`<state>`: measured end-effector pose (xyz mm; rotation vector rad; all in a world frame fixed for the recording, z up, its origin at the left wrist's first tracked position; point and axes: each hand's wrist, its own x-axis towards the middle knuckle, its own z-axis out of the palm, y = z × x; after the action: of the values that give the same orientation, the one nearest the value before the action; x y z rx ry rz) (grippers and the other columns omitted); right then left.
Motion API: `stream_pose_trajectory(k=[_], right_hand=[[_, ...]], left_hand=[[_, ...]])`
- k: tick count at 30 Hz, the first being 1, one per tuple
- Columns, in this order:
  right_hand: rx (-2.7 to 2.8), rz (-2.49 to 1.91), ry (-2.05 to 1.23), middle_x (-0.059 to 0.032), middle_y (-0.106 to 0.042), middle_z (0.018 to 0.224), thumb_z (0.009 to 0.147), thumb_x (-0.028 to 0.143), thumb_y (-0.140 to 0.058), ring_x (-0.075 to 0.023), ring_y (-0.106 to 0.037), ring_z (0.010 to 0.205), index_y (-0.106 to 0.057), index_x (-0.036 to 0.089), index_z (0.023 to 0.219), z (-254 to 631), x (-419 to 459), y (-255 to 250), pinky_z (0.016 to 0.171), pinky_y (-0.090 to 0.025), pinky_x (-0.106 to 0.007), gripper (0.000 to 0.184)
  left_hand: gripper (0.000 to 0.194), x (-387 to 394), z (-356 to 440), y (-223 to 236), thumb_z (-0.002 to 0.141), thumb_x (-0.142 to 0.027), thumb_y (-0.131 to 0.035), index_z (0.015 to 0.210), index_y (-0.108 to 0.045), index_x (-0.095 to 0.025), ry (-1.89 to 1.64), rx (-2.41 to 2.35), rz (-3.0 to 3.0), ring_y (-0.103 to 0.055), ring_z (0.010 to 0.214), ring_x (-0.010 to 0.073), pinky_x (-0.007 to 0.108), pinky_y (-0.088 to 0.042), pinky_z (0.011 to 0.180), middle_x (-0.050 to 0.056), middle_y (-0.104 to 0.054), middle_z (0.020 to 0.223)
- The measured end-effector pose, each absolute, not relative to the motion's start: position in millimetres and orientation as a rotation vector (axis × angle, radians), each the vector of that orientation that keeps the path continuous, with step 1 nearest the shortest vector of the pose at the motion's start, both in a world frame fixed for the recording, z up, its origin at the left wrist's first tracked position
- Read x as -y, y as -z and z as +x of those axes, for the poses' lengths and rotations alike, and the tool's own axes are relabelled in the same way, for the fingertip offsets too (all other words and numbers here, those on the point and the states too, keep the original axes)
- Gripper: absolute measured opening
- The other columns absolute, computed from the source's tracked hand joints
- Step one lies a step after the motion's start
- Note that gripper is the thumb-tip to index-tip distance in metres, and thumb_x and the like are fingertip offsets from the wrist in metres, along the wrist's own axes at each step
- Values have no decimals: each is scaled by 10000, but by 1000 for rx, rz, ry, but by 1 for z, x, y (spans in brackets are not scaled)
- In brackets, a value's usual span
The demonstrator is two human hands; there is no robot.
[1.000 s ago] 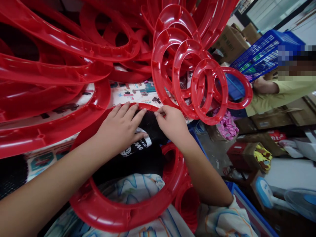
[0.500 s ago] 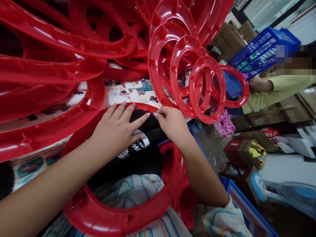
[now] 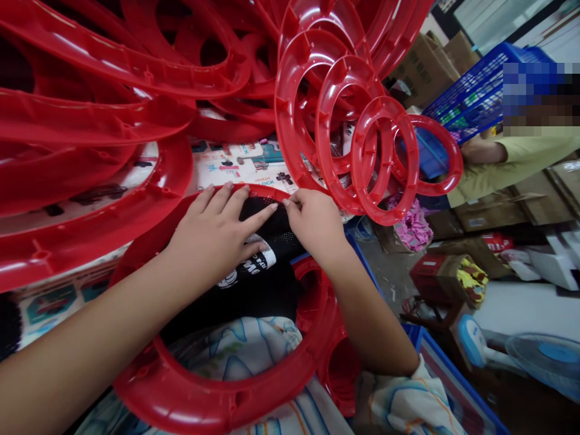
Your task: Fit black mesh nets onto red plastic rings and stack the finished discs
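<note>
L hand had moved its index finger closer to R hand; it lay w/ fingers spread on red ring & black mesh cloth. Ring was over lap, R hand pinching cloth at far rim.

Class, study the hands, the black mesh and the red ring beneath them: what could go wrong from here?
The black mesh might slip or bunch if the right hand loosens its pinch. The red ring, its near side over the person's lap, could tilt if the left hand presses unevenly. The overlapping rings just beyond the right hand might slide if bumped.
</note>
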<state>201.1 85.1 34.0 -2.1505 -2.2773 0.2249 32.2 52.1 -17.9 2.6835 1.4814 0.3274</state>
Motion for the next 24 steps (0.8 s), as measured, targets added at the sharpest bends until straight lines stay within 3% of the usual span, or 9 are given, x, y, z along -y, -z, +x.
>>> stream_pose_trajectory(k=[15,20,24], right_hand=[[2278,-2121,-66,-115,-709,994,952,240,-455,-234,-650,922,-667,136,990,201,-69,-40,776,-440,-321,239],[2361,-2228,-363,-84,-723,834,939,298,-493,-201,-649,751,-686,165,808,206,-37,-53,660,-410,-298,269],[2383,-2212,-407,-109,-731,933,949,289,-469,-222,-667,850,-694,135,960,205,-28,-42,705,-433,-301,273]], left_hand=[[656,-53,35,18,866,-498,-555,1456,-394,-260,-320,-1539,2630,-398,1345,461,576,-334,1071,255,-433,1442],[689,-52,37,16,861,-506,-562,1471,-359,-260,-233,-1574,2596,-351,1368,481,603,-312,1078,258,-398,1470],[707,-49,39,14,868,-512,-548,1484,-330,-243,-217,-1620,2550,-327,1380,483,612,-283,1095,257,-368,1489]])
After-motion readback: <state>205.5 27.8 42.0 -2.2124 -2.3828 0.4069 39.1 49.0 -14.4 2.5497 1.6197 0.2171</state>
